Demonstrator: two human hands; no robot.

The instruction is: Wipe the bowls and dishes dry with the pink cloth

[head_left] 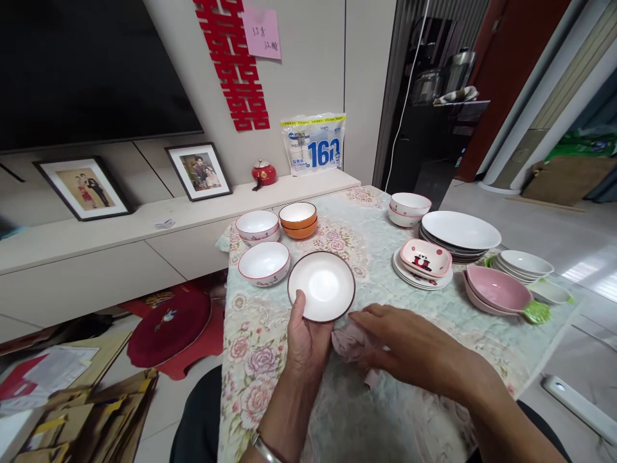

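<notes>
My left hand (308, 337) is closed on a round bowl (322, 283), white inside with a dark brown rim. The thumb lies over the near edge and the fingers are beneath, out of sight. The bowl is tilted so its inside faces me; its outer side is hidden. Just right of it, my right hand (405, 341) is curled round a crumpled pinkish-grey cloth (349, 344), close to the bowl's lower right edge. Beyond the bowl stand a stack of orange bowls (299, 230), stacked white bowls with red rims (258, 225), and a similar single bowl (264, 263).
On the table's right are white bowls (409, 207), large plates (461, 230), cat-print dishes (425, 257), pink dishes (499, 289) and small white bowls (525, 263). A flowered cloth (260, 386) covers the table. Behind, a ledge (241, 202) bears framed photos (198, 170) and a plastic pack (313, 148).
</notes>
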